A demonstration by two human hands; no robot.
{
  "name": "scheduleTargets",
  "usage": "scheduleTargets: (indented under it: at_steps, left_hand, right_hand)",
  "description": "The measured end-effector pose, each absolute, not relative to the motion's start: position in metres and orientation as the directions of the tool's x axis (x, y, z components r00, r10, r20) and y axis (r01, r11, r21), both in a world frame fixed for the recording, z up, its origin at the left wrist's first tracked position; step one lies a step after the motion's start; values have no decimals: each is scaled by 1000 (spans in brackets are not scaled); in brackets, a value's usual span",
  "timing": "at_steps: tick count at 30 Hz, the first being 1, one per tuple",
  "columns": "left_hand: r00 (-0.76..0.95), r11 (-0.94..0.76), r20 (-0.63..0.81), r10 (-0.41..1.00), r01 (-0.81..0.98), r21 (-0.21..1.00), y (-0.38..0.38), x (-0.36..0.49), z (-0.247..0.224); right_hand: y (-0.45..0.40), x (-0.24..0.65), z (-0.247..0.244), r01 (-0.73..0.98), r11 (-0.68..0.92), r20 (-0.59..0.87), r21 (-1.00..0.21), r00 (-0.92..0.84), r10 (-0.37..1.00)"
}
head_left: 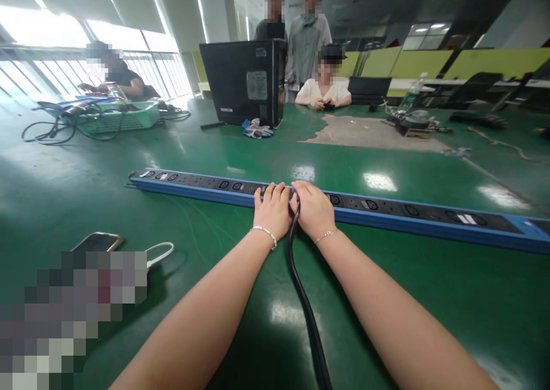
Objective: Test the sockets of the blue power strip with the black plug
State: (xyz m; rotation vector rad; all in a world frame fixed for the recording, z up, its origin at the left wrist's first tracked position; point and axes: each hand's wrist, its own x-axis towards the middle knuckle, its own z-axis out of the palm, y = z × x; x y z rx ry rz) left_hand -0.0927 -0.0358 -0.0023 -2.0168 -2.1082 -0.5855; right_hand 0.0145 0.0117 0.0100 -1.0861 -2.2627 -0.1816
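Observation:
A long blue power strip [370,223] with a black socket face lies across the green table in front of me. My left hand [274,208] rests over its middle, fingers curled across the top. Right beside it, my right hand [314,208] is closed around the end of a black power cable [303,295], up against the strip. The cable's plug is hidden under my fingers, so I cannot tell whether it sits in a socket. From there the cable runs down toward me between my forearms.
A phone [98,242] and a blurred-out object with a white cord [160,253] lie at left. Farther back are a green basket [124,118] of cables, a black computer case [240,83], gloves [256,129] and a bottle [413,92]. Several people are across the table.

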Motion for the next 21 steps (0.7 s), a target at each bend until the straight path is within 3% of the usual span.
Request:
scheduleTargets:
  at_steps: [10,21]
  left_hand:
    - [-90,14,381,920,980,199,-34,-94,-3]
    - [-102,20,382,918,977,212,-33,-94,-1]
  right_hand:
    - [13,13,5,762,599,582,-247,-377,720]
    - [18,12,3,783,564,575,-261,-343,743]
